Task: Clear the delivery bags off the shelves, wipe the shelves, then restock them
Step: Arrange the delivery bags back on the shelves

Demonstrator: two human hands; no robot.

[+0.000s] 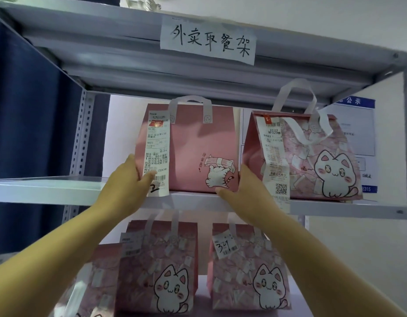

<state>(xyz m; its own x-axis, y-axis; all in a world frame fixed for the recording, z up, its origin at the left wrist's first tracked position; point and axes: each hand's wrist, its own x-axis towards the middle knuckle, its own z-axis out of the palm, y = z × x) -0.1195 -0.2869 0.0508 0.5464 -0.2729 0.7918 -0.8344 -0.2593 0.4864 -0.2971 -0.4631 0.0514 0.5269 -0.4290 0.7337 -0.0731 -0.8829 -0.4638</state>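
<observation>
A plain pink delivery bag (191, 145) with a small cat drawing and a long receipt stands on the upper shelf (49, 188). My left hand (127, 179) grips its lower left edge over the receipt. My right hand (241, 186) holds its lower right corner. Beside it on the right stands a patterned pink cat bag (316, 161) with white handles and a receipt. On the shelf below stand two more cat bags (161, 266) (248, 268), and part of another bag shows at the lower left (95, 277).
A handwritten paper sign (208, 41) is taped to the top shelf's front. A perforated metal upright (82, 133) stands at the left, with a dark blue curtain (26, 110) behind. A blue-and-white notice (355, 124) hangs on the wall at the right.
</observation>
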